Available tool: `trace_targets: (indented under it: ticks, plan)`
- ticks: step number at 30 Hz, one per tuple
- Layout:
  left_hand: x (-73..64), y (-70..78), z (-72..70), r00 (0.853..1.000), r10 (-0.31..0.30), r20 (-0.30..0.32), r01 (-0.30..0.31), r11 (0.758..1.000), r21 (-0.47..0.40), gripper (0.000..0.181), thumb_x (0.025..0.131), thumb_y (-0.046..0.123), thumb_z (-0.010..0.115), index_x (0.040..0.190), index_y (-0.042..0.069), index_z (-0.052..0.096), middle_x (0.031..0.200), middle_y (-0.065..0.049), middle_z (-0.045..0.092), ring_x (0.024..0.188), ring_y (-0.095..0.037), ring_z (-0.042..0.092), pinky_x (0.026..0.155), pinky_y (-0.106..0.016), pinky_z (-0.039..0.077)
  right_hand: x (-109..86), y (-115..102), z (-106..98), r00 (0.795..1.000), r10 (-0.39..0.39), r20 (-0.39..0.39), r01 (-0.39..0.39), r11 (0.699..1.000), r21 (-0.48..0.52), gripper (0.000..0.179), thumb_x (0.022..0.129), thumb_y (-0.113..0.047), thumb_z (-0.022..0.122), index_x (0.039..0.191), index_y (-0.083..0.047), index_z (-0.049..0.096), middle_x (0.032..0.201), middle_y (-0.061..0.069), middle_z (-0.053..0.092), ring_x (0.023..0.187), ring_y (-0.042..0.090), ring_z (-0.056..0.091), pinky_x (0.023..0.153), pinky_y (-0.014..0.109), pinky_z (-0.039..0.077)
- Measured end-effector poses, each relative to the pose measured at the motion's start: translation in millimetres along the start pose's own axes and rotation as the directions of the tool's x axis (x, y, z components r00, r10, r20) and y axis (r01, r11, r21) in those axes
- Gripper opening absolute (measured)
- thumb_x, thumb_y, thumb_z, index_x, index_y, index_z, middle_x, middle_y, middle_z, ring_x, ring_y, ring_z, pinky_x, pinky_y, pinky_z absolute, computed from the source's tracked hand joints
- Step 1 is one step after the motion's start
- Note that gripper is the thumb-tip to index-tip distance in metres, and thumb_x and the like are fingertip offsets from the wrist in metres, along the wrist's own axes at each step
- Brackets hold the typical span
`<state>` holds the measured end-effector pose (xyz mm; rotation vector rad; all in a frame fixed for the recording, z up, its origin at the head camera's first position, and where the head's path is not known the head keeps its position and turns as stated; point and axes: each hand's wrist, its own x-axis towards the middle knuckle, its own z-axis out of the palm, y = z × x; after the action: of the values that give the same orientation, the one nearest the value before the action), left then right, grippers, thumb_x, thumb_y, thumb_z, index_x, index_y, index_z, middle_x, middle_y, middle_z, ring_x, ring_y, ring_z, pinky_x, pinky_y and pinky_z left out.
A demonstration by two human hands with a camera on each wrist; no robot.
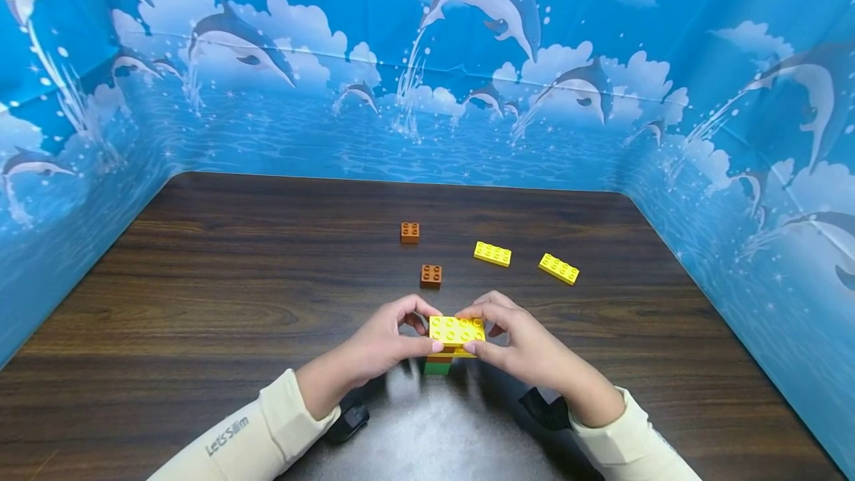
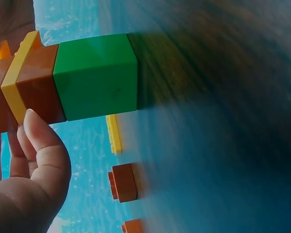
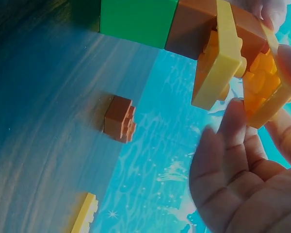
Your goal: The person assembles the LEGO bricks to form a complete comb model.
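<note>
A small tower of toy building bricks stands on the table in front of me. At its foot is a green block (image 2: pixel 97 80), with a brown brick (image 2: pixel 39 80) on it. Above come a thin yellow brick (image 3: pixel 220 63), a second brown brick (image 3: pixel 250 34) and a top yellow brick (image 1: pixel 456 330) with studs upward. Both yellow bricks jut out to the right of the column. My left hand (image 1: pixel 387 336) grips the top yellow brick's left end, thumb in front and fingers behind. Its right end is pinched between thumb and fingers of my right hand (image 1: pixel 528 336).
Beyond the hands lie two loose brown bricks, one nearer (image 1: pixel 431 275) and one farther (image 1: pixel 410 233). Two thin yellow bricks lie to their right, one left (image 1: pixel 492 253) and one right (image 1: pixel 559 269). A blue dolphin-print curtain (image 1: pixel 401 147) borders the dark wooden table (image 1: pixel 267 266).
</note>
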<state>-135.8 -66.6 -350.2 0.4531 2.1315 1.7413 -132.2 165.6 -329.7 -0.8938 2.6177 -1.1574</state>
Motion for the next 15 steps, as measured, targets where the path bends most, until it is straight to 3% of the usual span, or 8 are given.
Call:
trace_targets:
  ticks: [6, 15]
  plan:
    - [-1.3, 0.2, 0.0, 1.000, -0.005, 0.002, 0.005, 1.000, -0.001, 0.033, 0.083, 0.010, 0.071, 0.111, 0.000, 0.058, 0.097, -0.010, 0.057, 0.090, -0.022, 0.051, 0.068, -0.031, 0.040, 0.9, -1.4, -0.1, 1.000, -0.020, -0.004, 0.020, 1.000, -0.014, 0.035, 0.085, -0.012, 0.073, 0.119, -0.009, 0.066, 0.108, 0.000, 0.057, 0.093, 0.014, 0.052, 0.078, 0.028, 0.052]
    - [0.1, 6.4, -2.3, 1.000, -0.024, 0.015, 0.023, 1.000, 0.010, 0.034, 0.082, 0.008, 0.072, 0.111, 0.000, 0.058, 0.097, -0.010, 0.056, 0.089, -0.023, 0.050, 0.069, -0.032, 0.042, 1.4, -3.7, -2.5, 1.000, -0.014, 0.017, 0.015, 1.000, -0.018, 0.035, 0.086, -0.014, 0.072, 0.120, -0.009, 0.065, 0.110, 0.002, 0.057, 0.093, 0.015, 0.052, 0.078, 0.029, 0.052]
